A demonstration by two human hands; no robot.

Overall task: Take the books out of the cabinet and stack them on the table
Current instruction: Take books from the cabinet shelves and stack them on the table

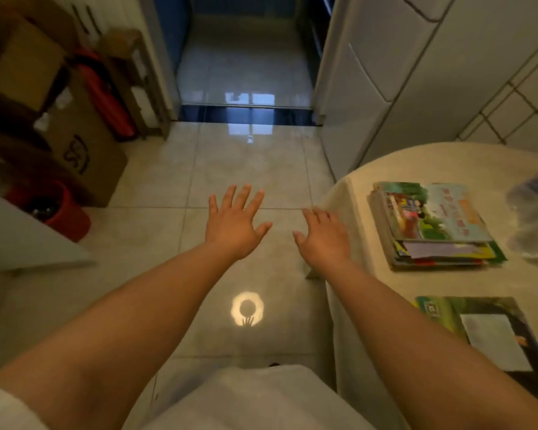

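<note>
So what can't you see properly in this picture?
- Head view: the cabinet the books come from cannot be picked out.
- Stack of colourful picture books on the cream-clothed table: cover writing too blurred to read, and lower books are hidden by the top one.
- Dark green book: cut off by the right edge.
- Clear plastic items: blurred and cropped at the right edge.
- Left hand and right hand: palms face away.

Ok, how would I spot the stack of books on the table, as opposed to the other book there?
Find the round table with the cream cloth at the right of the view. The stack of books lies on its far part, topped by a colourful illustrated cover. The single book lies apart, nearer the person, dark with a pale panel.
</note>
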